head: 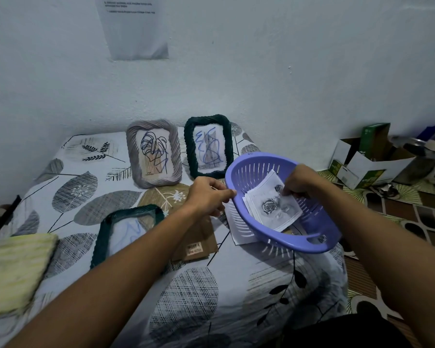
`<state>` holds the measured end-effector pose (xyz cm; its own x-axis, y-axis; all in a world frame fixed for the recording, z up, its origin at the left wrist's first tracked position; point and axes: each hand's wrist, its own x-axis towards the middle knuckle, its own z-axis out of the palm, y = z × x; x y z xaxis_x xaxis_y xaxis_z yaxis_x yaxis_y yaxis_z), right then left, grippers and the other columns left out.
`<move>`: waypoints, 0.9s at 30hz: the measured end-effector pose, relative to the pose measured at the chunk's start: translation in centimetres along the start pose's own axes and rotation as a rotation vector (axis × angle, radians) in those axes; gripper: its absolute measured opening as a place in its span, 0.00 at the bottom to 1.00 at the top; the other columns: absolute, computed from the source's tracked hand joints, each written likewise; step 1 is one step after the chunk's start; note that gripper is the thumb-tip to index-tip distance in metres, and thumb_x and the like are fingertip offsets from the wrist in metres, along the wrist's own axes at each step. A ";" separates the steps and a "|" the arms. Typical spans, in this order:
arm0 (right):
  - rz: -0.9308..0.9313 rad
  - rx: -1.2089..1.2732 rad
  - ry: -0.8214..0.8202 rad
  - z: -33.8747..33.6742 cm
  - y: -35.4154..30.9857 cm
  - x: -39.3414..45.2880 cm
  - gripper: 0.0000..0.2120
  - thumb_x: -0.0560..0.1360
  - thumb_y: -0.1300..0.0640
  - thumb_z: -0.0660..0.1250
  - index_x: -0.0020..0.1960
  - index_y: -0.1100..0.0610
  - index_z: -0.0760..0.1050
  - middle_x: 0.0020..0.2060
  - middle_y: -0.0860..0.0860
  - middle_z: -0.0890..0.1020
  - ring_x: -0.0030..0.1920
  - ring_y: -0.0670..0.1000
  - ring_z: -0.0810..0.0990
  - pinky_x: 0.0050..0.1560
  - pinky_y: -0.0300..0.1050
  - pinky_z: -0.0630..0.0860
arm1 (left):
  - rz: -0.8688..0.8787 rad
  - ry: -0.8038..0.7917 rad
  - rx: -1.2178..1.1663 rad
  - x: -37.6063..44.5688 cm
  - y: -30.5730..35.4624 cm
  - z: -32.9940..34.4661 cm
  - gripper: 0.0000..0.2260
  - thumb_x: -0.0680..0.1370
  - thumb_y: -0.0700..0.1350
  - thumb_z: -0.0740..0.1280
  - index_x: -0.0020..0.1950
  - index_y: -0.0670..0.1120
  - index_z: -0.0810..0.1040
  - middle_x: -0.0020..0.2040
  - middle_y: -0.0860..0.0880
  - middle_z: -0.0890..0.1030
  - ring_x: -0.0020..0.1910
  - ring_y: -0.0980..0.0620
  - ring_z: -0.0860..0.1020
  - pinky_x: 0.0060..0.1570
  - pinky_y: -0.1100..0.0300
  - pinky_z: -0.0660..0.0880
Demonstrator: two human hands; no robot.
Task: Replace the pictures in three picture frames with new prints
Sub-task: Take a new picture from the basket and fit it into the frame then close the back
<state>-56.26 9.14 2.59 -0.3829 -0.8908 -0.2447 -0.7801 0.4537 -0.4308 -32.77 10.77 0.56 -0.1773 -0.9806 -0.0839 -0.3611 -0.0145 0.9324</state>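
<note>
A purple slotted basket [251, 169] is tilted up off the bed, and my left hand [210, 197] grips its near-left rim. Inside lies a small stack of prints, the top one a rose print [274, 209]. My right hand [298, 183] reaches into the basket and pinches that print's upper edge. A grey frame [154, 153] and a dark green frame [209, 145] stand against the wall, each with a line drawing. A second dark green frame [126, 229] lies flat under my left forearm, next to its brown backing board [199, 241].
A leaf-patterned sheet [199, 292] covers the bed. A yellow-green cloth [15, 270] lies at the left edge. White paper [236, 229] sits under the basket. Open cardboard boxes [362, 162] and clutter stand on the floor to the right. A paper notice [133, 26] hangs on the wall.
</note>
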 end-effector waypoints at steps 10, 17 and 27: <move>-0.028 0.250 0.008 -2.8 -0.6 -1.4 0.03 0.71 0.68 0.71 0.41 0.66 0.77 0.26 0.58 0.71 0.19 0.48 0.62 0.21 0.34 0.58 | -0.018 0.006 -0.008 -0.1 -0.1 0.1 0.10 0.74 0.43 0.73 0.47 0.37 0.79 0.42 0.41 0.82 0.32 0.49 0.79 0.27 0.62 0.75; -0.127 0.442 0.082 -5.7 -3.2 -3.6 0.07 0.72 0.68 0.69 0.44 0.74 0.77 0.28 0.58 0.71 0.22 0.49 0.62 0.22 0.39 0.58 | 0.121 0.121 0.067 -0.3 0.8 -0.4 0.05 0.72 0.41 0.73 0.41 0.41 0.79 0.35 0.48 0.80 0.31 0.54 0.76 0.30 0.61 0.73; -0.594 0.165 0.438 -3.7 -14.1 -10.0 0.10 0.67 0.57 0.68 0.39 0.65 0.81 0.31 0.58 0.80 0.33 0.57 0.79 0.31 0.45 0.73 | 0.183 0.148 -0.423 -3.3 7.9 -5.9 0.08 0.79 0.43 0.65 0.45 0.40 0.78 0.40 0.43 0.80 0.37 0.48 0.80 0.35 0.56 0.81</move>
<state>-43.31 11.59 14.33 -0.1094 -0.8999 0.4221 -0.8455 -0.1391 -0.5156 -29.66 12.73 10.31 -0.0596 -0.9914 0.1169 0.0728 0.1125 0.9910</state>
